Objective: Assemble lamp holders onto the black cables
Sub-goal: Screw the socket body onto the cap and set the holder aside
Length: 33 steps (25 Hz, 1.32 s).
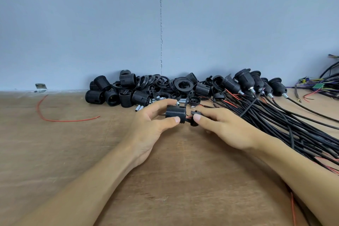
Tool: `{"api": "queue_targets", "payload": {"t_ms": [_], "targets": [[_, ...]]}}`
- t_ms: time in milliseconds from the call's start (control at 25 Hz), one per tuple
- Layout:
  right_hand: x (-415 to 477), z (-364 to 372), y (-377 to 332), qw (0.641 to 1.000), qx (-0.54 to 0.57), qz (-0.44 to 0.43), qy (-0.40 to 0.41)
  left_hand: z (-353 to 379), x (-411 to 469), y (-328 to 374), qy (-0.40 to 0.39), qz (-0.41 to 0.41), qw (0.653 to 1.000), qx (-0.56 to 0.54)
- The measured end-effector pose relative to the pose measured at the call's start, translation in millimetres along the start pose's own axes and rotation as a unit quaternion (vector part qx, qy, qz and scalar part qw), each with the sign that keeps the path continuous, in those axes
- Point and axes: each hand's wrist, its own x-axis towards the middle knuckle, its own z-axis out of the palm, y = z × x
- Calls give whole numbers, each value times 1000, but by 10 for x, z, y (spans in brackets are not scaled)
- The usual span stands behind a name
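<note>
The left hand [154, 121] grips a ribbed black sleeve [175, 113] between thumb and fingers, holding it on its side just above the table [91, 152]. The right hand [218, 126] pinches a smaller black cap [194, 119] just to the right of the sleeve, thumb on its near face; the two parts nearly touch, and a bit of red wire shows in the gap between them. A thin black cable [186, 102] rises from behind the sleeve toward the far pile. That pile [146, 88] lies against the far wall [110, 24]: loose threaded sleeves, flat rings, caps, and a few short metal tubes [139, 108] at its near edge. To the right of it, several finished holders [245, 80] lean in a row, each with a metal nipple at its end and a black cable running from it. Their cables join a thick bundle [286, 128] that fans toward the near right, with red wire ends showing among them. At the far right sits a tangle of coloured wires [319, 86] with a small green piece on it. A loose red wire [55, 118] curves across the table at the left, and a small metal bracket [40, 87] stands where table and wall meet. No brand, label or writing can be read on any part; moulded marks on the holders are too small to tell.
</note>
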Motion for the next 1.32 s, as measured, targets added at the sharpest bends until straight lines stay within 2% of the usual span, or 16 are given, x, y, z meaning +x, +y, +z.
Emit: {"api": "queue_targets", "payload": {"t_ms": [160,600,800,1040,1160,1320], "targets": [[-16,-45,-54,999,22,28,-7,-10,-6,-9,-41,3,999,18],[-33,-62,-41,997,-74,1,-14,4,-18,-31,-30,9,998,49],[-6,26,-19,997,22,8,78,2,-11,-31,-9,4,999,41],[-9,51,2,993,78,5,88,4,-12,-37,-11,8,999,41],[-1,48,23,992,97,0,83,13,-31,-41,7,24,995,98],[10,54,39,990,118,8,71,46,-73,-27,38,78,969,232]]}}
